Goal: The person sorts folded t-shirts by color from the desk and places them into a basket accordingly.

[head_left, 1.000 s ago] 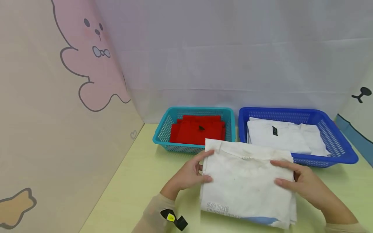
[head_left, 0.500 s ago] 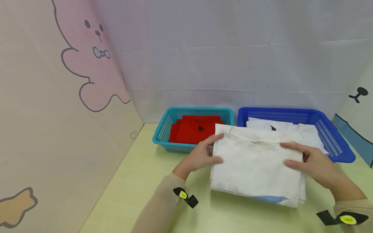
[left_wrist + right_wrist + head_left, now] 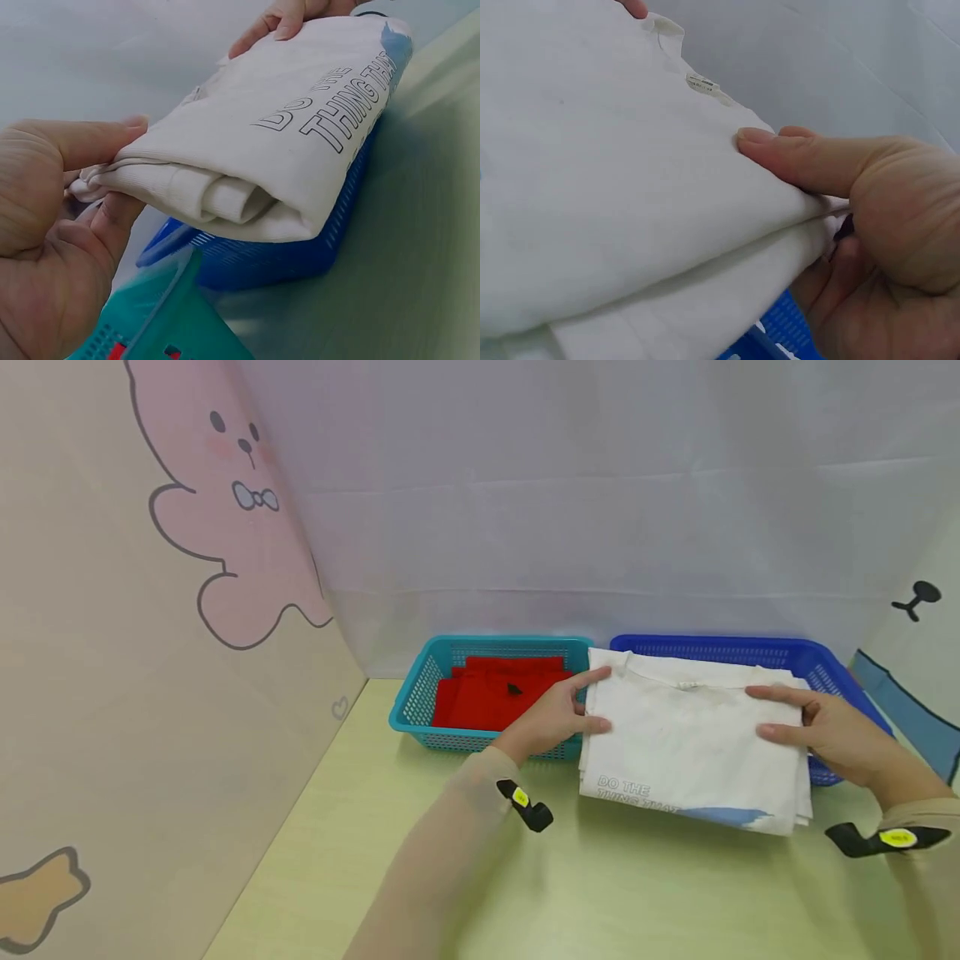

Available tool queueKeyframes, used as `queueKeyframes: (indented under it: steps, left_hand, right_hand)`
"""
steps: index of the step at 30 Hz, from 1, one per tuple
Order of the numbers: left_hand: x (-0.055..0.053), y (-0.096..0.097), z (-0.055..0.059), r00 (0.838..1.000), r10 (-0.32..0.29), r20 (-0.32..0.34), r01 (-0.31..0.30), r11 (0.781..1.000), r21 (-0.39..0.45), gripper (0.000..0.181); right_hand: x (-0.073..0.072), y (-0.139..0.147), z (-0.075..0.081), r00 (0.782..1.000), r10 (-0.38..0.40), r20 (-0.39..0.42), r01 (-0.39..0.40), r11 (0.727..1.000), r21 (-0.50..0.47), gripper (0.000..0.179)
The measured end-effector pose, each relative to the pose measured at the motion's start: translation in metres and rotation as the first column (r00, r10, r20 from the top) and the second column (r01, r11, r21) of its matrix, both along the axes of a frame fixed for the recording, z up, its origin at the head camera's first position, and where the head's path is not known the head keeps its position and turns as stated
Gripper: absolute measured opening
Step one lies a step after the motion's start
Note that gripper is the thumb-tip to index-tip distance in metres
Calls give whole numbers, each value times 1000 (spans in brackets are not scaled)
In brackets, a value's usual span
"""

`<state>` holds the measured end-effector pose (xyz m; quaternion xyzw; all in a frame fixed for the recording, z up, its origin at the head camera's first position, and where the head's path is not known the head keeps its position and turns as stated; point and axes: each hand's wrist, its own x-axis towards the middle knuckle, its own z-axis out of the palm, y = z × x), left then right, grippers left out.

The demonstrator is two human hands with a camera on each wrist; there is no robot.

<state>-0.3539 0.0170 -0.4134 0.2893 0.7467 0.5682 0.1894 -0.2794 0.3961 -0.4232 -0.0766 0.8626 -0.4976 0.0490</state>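
Note:
A folded white T-shirt [image 3: 690,735] with outlined lettering and a blue patch along its near edge is held up in front of the blue basket [image 3: 817,652]. My left hand [image 3: 558,714] grips its left side, thumb on top and fingers curled beneath, as the left wrist view shows with the folded layers [image 3: 225,199]. On the opposite side my right hand [image 3: 843,735] pinches the shirt between thumb and fingers. A small neck label [image 3: 703,82] shows at the collar in the right wrist view. The shirt hides most of the blue basket and the white clothes inside it.
Left of the blue basket stands a teal basket [image 3: 408,722] with folded red clothes [image 3: 487,697] in it. Both baskets are on a pale yellow-green table [image 3: 360,810] against a white curtain [image 3: 525,543]. A wall with a pink cartoon bear [image 3: 247,543] borders the left.
Both hands have carried the folded white T-shirt forward and to the right, from in front of the baskets to over the blue basket's front. The baskets stay in place.

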Motion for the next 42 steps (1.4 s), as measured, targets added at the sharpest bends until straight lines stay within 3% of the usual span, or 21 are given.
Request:
queueKeyframes:
  steps: [5, 11, 14, 17, 21, 26, 31, 36, 42]
  left_hand:
    - [-17, 24, 4, 1000, 29, 8, -29, 999, -30, 77]
    - [-34, 52, 12, 993, 44, 109, -46, 999, 15, 78]
    - [-41, 65, 15, 985, 64, 159, -71, 997, 41, 79]
    - [-47, 76, 17, 982, 89, 165, -98, 994, 45, 79]
    - [-54, 89, 18, 983, 118, 140, -123, 992, 29, 79]
    - [-61, 103, 13, 975, 178, 137, -181, 983, 12, 80]
    - [-61, 110, 12, 966, 248, 69, -245, 968, -47, 81]
    - [-61, 111, 10, 966, 257, 24, -256, 965, -51, 82]
    - [-59, 112, 0, 961, 269, -61, -275, 951, -142, 83]
  right_hand:
    - [-17, 19, 5, 998, -39, 45, 40, 999, -26, 64]
    - [-36, 42, 16, 997, -36, 73, 38, 999, -17, 65]
    - [-45, 51, 22, 996, -39, 82, 38, 999, 10, 66]
    - [-54, 59, 27, 995, -48, 85, 41, 996, 78, 67]
    - [-65, 69, 34, 993, -63, 103, 51, 991, 124, 72]
    - [-76, 75, 40, 988, -68, 136, 54, 993, 101, 80]
    - [-81, 74, 42, 988, -91, 128, 77, 991, 110, 85]
    - [-84, 73, 38, 988, -120, 100, 113, 991, 73, 85]
    - [-87, 74, 24, 987, -110, 115, 104, 993, 62, 90]
